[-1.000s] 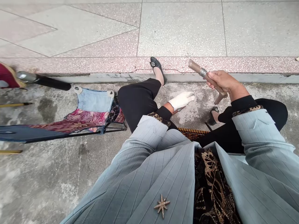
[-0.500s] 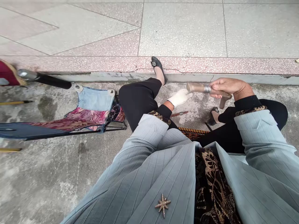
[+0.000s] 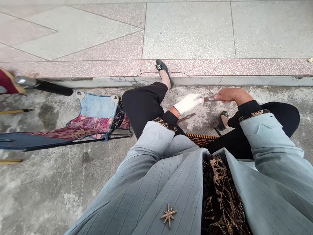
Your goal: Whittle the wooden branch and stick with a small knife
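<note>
Between my hands is a short brown rod [image 3: 207,99] with a silvery wrapped band, held level just above the ground. My left hand [image 3: 189,102], in a white glove, has its fingers curled round the rod's left end. My bare right hand [image 3: 227,95] pinches the other end beside the band, thumb toward the left; the rest of that end is hidden by the fingers. Below the gloved hand, a similar thin brown stick [image 3: 187,117] with a silvery middle lies on the concrete.
A folding chair [image 3: 97,114] with denim and floral cloth stands at my left. Near it are a black-handled tool [image 3: 49,86] and a red shoe [image 3: 7,81]. A raised tiled step [image 3: 190,67] runs ahead, my foot on it. A woven seat edge [image 3: 201,138] shows below me.
My right hand has moved left and slightly down, closer to my left hand. The rod, blurred and swung across before, now sits steady with its left end in the gloved fingers.
</note>
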Demonstrator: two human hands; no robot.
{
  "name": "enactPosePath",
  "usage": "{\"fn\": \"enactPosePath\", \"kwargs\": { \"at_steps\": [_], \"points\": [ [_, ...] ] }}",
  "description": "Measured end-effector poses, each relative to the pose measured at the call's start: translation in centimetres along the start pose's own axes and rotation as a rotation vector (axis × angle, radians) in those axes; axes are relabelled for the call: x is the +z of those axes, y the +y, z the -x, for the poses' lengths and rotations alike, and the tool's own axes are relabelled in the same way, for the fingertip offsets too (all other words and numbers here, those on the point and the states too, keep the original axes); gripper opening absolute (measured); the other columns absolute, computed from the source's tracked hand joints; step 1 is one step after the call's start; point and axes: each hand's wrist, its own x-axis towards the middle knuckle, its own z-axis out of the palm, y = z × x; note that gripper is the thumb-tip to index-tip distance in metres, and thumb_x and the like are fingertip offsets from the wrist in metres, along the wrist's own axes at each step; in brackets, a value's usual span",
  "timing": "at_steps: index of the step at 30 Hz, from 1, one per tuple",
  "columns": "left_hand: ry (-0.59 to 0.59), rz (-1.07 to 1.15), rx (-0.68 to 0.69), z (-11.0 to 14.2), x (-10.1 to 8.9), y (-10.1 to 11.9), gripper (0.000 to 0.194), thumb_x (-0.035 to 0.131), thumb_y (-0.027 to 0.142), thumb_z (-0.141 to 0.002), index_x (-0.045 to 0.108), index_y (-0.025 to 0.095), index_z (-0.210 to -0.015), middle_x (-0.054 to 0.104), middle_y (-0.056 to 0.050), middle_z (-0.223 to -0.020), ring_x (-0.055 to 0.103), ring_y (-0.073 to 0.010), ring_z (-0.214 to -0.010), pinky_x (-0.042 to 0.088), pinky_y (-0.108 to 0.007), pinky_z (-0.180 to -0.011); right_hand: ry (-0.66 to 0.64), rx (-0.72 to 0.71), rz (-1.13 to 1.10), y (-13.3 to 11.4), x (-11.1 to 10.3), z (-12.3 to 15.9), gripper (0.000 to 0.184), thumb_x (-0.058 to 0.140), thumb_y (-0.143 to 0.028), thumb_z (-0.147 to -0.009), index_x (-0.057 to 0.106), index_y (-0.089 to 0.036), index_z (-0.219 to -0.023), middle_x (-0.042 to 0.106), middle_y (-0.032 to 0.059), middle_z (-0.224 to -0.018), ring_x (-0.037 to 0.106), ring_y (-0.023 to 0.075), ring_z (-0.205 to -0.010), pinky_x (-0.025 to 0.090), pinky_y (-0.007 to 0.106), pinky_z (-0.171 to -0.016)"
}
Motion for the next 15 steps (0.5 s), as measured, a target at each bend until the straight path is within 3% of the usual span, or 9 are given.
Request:
{"fn": "enactPosePath", "kwargs": {
  "at_steps": [2, 4, 7, 12, 15],
  "points": [
    [-0.066, 0.059, 0.047, 0.0, 0.6, 0.1, 0.035, 0.048, 0.040, -0.100, 0.072, 0.015, -0.100, 0.071, -0.005, -0.091, 0.062, -0.0179, -0.081, 0.048, -0.031, -0.082, 0.087, 0.030, -0.103, -0.7, -0.4, 0.2, 0.053, 0.065, -0.067, -0.099, 0.061, -0.020, -0.074, 0.065, 0.0110, -0.068, 0.058, 0.0208, -0.058, 0.046, 0.037, -0.062],
    [-0.102, 0.085, 0.064, -0.2, 1.1, -0.1, 0.034, 0.048, 0.040, -0.099, 0.072, 0.016, -0.096, 0.071, -0.004, -0.089, 0.062, -0.0173, -0.081, 0.048, -0.031, -0.081, 0.160, -0.059, -0.280, -1.3, -0.6, 0.9, 0.050, 0.060, -0.064, -0.103, 0.062, -0.020, -0.081, 0.066, 0.0104, -0.075, 0.058, 0.0194, -0.062, 0.047, 0.035, -0.065],
    [-0.076, 0.083, 0.031, -0.6, 1.3, -0.4, 0.033, 0.047, 0.037, -0.099, 0.071, 0.015, -0.092, 0.070, -0.004, -0.086, 0.062, -0.0171, -0.079, 0.048, -0.030, -0.080, 0.171, -0.216, -0.475, -1.8, -0.6, 2.1, 0.056, 0.055, -0.073, -0.102, 0.060, -0.021, -0.082, 0.063, 0.0072, -0.074, 0.052, 0.0170, -0.061, 0.046, 0.033, -0.063],
    [-0.021, -0.040, -0.066, -0.9, 0.9, -0.5, 0.031, 0.049, 0.033, -0.101, 0.073, 0.013, -0.096, 0.074, -0.008, -0.094, 0.066, -0.0210, -0.088, 0.050, -0.033, -0.087, 0.041, -0.402, -0.613, -1.3, -0.6, 3.0, 0.066, 0.061, -0.086, -0.090, 0.059, -0.020, -0.084, 0.058, 0.0029, -0.070, 0.047, 0.0137, -0.058, 0.042, 0.030, -0.058],
    [-0.041, -0.091, -0.071, -1.2, 1.0, -0.6, 0.029, 0.050, 0.028, -0.101, 0.075, 0.014, -0.103, 0.077, -0.010, -0.106, 0.069, -0.0216, -0.097, 0.051, -0.032, -0.093, -0.156, -0.469, -0.543, -0.7, -0.5, 2.8, 0.070, 0.066, -0.087, -0.086, 0.058, -0.018, -0.079, 0.055, 0.0008, -0.065, 0.045, 0.0118, -0.056, 0.042, 0.028, -0.058]
  ]
}}
